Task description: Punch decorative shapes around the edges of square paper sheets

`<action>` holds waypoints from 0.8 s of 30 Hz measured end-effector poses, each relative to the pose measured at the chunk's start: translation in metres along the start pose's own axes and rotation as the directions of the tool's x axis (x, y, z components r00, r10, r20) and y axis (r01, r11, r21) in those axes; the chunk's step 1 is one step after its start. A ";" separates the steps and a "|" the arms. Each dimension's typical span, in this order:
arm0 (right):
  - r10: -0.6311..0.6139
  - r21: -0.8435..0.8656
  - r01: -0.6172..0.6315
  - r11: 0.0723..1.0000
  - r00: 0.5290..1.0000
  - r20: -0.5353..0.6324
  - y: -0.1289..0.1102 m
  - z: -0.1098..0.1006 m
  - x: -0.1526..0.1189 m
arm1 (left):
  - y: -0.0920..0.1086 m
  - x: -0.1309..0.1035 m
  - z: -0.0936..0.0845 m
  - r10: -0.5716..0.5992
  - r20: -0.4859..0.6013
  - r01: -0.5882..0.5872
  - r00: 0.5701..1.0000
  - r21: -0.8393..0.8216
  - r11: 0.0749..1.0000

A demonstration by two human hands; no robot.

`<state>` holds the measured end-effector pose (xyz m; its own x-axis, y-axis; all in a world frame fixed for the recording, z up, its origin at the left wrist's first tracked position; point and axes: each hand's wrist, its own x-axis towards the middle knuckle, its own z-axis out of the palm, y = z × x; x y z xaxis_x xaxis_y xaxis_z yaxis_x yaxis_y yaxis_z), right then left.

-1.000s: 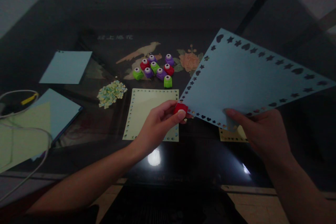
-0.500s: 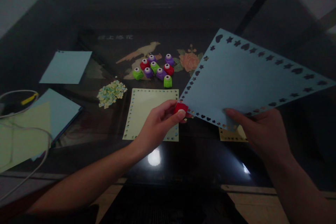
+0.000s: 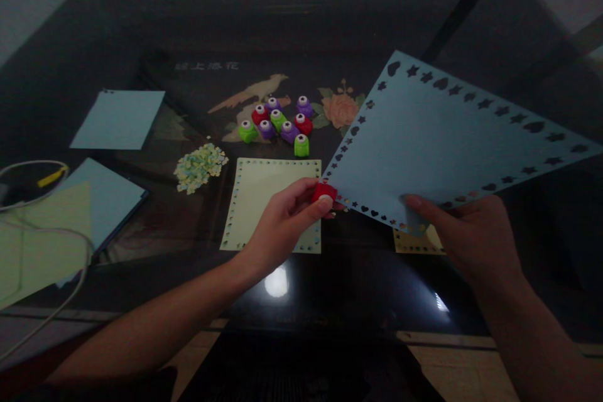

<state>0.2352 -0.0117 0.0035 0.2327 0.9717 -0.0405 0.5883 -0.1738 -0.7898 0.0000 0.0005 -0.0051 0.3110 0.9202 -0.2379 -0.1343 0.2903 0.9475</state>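
Between the thumb and fingers of my left hand (image 3: pixel 287 213) is a small red paper punch (image 3: pixel 325 193), set at the left corner of a blue sheet of paper (image 3: pixel 438 138). Hearts, stars and flower shapes are cut along the sheet's edges. My right hand (image 3: pixel 471 232) pinches the lower edge, thumb on top, fingers hidden beneath. The sheet is held tilted above the table. Under my left hand lies a pale green sheet (image 3: pixel 264 185) with a punched border. A yellow punched sheet (image 3: pixel 414 242) is mostly covered by the blue one.
Several red, green and purple punches (image 3: pixel 288 132) stand behind the green sheet. A heap of paper cut-outs (image 3: pixel 200 168) lies to their left. Farther left are a blue sheet (image 3: pixel 120 119), stacked blue and green paper (image 3: pixel 108 201) and a white cable (image 3: pixel 80 289). The dark tabletop (image 3: pixel 155 25) is glossy.
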 end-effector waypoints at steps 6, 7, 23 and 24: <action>0.010 -0.011 -0.010 1.000 1.000 0.001 0.001 0.000 0.000 | 0.000 0.001 0.000 -0.014 -0.012 0.014 1.000 -0.010 1.000; 0.017 -0.021 -0.017 1.000 1.000 -0.006 0.002 0.000 0.000 | 0.000 0.001 0.000 -0.015 -0.010 0.015 1.000 -0.013 1.000; -0.022 0.015 0.022 1.000 1.000 -0.014 0.000 0.000 0.001 | -0.002 0.001 -0.002 -0.007 0.003 0.007 1.000 0.006 1.000; -0.018 0.016 0.018 1.000 1.000 -0.008 0.000 -0.001 0.001 | -0.002 0.001 -0.002 -0.008 0.002 0.008 1.000 0.004 1.000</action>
<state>0.2359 -0.0111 0.0038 0.2284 0.9733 -0.0210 0.5804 -0.1534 -0.7998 -0.0010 0.0016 -0.0079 0.3143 0.9171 -0.2453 -0.1283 0.2971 0.9462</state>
